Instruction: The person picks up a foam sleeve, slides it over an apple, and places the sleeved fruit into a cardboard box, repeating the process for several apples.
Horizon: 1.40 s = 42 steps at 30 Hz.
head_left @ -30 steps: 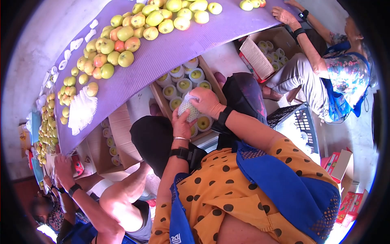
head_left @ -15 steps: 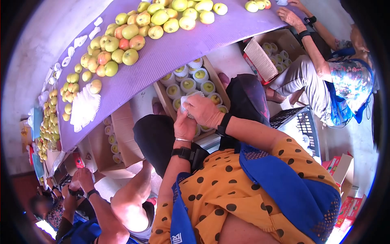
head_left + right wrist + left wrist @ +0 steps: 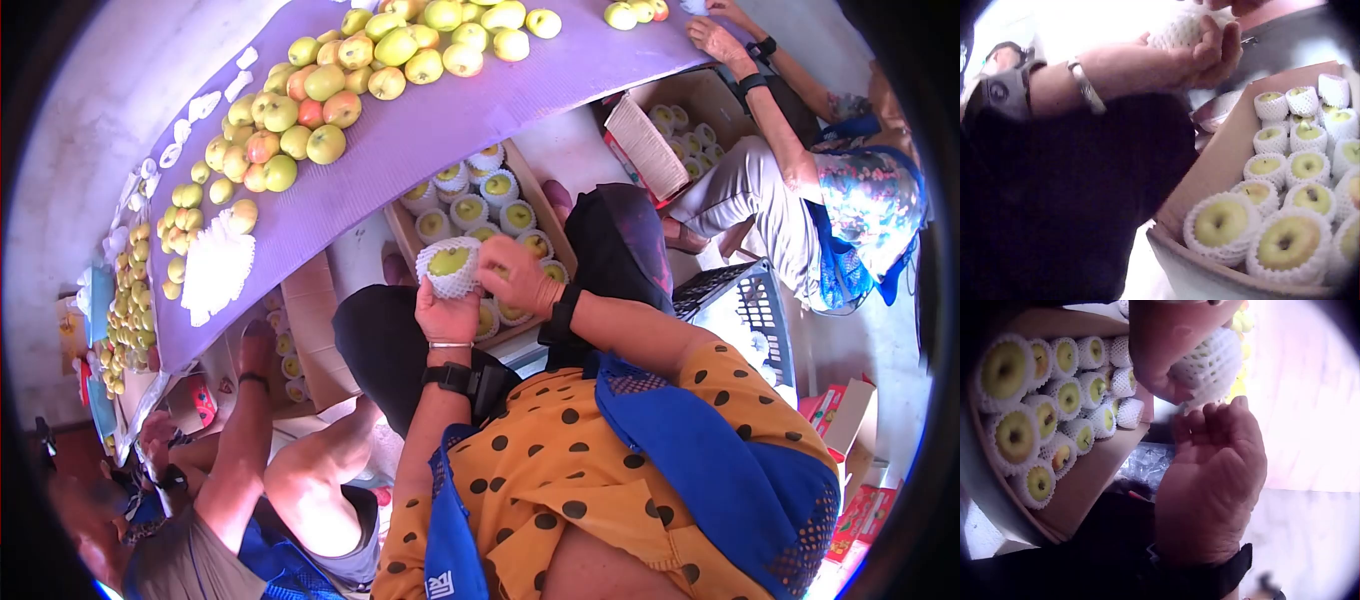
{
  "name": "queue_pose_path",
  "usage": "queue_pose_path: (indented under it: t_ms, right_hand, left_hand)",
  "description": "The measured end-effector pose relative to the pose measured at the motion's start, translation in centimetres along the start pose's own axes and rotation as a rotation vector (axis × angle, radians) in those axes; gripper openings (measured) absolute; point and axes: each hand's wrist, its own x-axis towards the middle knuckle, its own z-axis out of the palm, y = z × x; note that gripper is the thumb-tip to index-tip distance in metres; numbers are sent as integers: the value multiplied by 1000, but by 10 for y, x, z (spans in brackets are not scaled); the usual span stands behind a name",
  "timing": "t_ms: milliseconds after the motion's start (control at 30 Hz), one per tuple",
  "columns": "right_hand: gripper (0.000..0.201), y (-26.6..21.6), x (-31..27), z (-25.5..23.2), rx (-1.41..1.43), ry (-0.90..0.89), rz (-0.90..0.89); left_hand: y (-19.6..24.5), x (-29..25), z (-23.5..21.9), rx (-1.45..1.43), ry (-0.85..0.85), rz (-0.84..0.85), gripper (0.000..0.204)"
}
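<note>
In the head view, an apple (image 3: 449,262) in a white foam net sits in my left hand (image 3: 446,318), its green end facing up. My left fingers hold it from below; the left wrist view shows that palm, with the netted apple (image 3: 1217,362) above its curled fingertips. At the net's right edge, my right hand (image 3: 522,277) pinches the foam with bent fingers. The right wrist view catches only the right fingertips (image 3: 1229,5) at the top, over the apple. Below both hands stands a cardboard box (image 3: 567,240) with rows of netted apples (image 3: 468,208).
A purple-covered table (image 3: 420,140) bears many loose apples (image 3: 325,143) and a pile of foam nets (image 3: 217,265). A black crate (image 3: 765,310) stands at my right. Two seated people work beside other boxes (image 3: 650,150), left and right.
The apple has turned so its green end shows through the net opening. My right hand has shifted from over it to its right edge. The person at left has moved their arms.
</note>
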Motion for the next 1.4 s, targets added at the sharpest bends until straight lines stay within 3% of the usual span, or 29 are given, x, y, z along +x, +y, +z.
queue_pose_path:
  t_ms: [33,67,133,167,233,367,433,467,533,633,733,867,933,967,1033,1133,1267,1333,1400]
  right_hand:
    - [17,-2,1,-3,43,49,260]
    - [17,-2,5,-4,41,51,262]
    - [14,-1,12,-1,-140,314,90]
    - [14,1,11,-2,-141,316,92]
    - [16,9,7,-3,-115,125,90]
    - [14,27,3,3,-91,139,104]
    - [16,28,5,-2,130,55,445]
    - [16,31,6,-3,128,56,446]
    - [19,39,5,-4,609,104,731]
    - [19,33,7,-7,799,65,817]
    - [15,32,9,-3,630,8,939]
    - [15,29,11,-10,549,-123,973]
    - [16,40,6,-9,736,-77,997]
    - [16,42,5,-11,736,-76,997]
    - [12,44,3,-15,1096,-88,1099]
    - [14,41,5,-12,1155,-19,1178]
    - [14,41,1,-5,1128,-43,1112]
    - [14,40,2,0,954,-1,1027]
    - [13,33,4,-4,973,-60,1002]
  left_hand:
    - [-1,0,-1,0,-1,-4,43]
    - [-1,0,-4,27,14,-19,43]
    - [-1,0,-9,54,29,-37,44]
    - [-1,0,-11,93,30,-55,45]
    - [-1,2,-15,134,31,-73,46]
    - [-4,1,-10,318,57,-36,48]
    - [-4,1,-9,393,62,-22,49]
    - [-3,2,-9,482,-15,-36,50]
    - [-2,2,-11,568,-91,-53,50]
    - [-4,0,-9,408,-173,-108,51]
    - [-5,1,-9,362,-57,-42,51]
    - [-4,4,-14,344,34,75,49]
    - [-2,4,-18,358,32,81,48]
    - [0,4,-19,278,49,10,48]
    - [3,4,-21,197,65,-59,47]
    - [5,6,-27,173,44,-140,47]
    - [1,2,-14,92,21,-109,46]
    - [1,2,-13,50,18,-91,45]
    - [1,3,-14,41,57,25,43]
